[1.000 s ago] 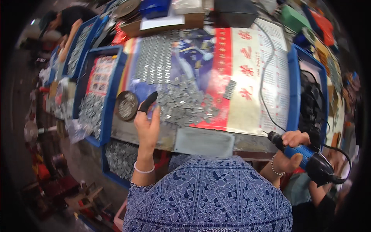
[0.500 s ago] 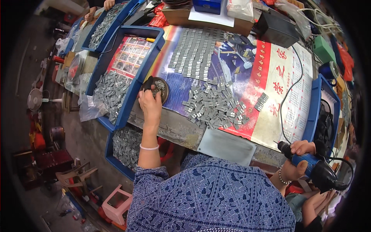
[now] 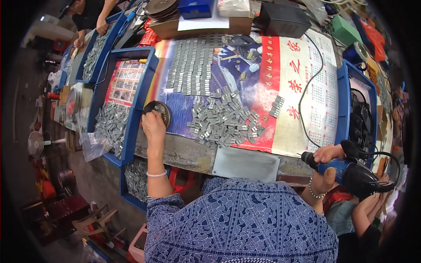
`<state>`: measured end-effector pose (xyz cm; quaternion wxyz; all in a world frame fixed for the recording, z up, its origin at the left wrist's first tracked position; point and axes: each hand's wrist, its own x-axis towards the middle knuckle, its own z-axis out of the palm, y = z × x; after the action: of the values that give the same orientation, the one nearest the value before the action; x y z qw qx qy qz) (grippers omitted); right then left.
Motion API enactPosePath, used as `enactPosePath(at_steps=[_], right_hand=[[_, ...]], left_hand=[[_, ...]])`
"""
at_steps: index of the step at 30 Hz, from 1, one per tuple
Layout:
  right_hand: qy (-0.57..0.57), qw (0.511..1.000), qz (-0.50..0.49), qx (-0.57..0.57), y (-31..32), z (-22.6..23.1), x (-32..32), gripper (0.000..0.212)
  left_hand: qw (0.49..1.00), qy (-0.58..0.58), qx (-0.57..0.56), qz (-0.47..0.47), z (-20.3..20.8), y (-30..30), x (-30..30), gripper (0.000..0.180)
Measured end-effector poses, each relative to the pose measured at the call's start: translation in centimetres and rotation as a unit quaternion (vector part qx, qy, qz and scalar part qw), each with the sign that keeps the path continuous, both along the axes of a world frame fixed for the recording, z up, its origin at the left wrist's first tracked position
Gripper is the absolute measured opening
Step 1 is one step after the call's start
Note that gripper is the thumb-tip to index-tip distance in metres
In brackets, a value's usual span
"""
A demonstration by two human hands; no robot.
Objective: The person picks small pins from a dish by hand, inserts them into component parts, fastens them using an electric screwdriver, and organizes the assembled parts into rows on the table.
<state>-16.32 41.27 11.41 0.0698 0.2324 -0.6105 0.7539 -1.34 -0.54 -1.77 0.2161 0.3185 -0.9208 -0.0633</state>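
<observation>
Left arm extends forward; left hand (image 3: 153,127) bends its fingers into the round dish (image 3: 169,121), pinch indeterminable. Right hand (image 3: 323,180) grips the power tool (image 3: 344,172), tip leftward. Grey pieces (image 3: 223,120) lie heaped between. Poster (image 3: 287,142) carries large red characters.

This is a workshop, shown by a blue bin (image 3: 138,101) of grey parts (image 3: 112,125), similar pieces (image 3: 190,61) in rows on the surface (image 3: 177,153), a corded power tool (image 3: 353,175) and a co-worker (image 3: 92,15) at another bin (image 3: 104,51).
</observation>
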Motion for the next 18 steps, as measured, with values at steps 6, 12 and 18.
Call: enactPosePath(at_steps=[6, 12, 18], right_hand=[[0.000, 1.000, -0.004, -0.017, -0.1, -0.3, -0.1, 0.056], [0.003, 1.000, -0.006, -0.017, 0.0, -0.8, -0.4, 0.056], [-0.024, 1.000, 0.008, -0.008, -0.4, -0.8, -0.5, 0.055]], left_hand=[[0.992, 0.081, 0.098, 0.021, 1.1, 0.3, 0.3, 0.013], [0.968, 0.158, 0.193, 0.033, 1.5, 0.4, 0.3, 0.013], [0.940, 0.205, 0.269, 0.051, 1.4, 0.0, 0.7, 0.010]])
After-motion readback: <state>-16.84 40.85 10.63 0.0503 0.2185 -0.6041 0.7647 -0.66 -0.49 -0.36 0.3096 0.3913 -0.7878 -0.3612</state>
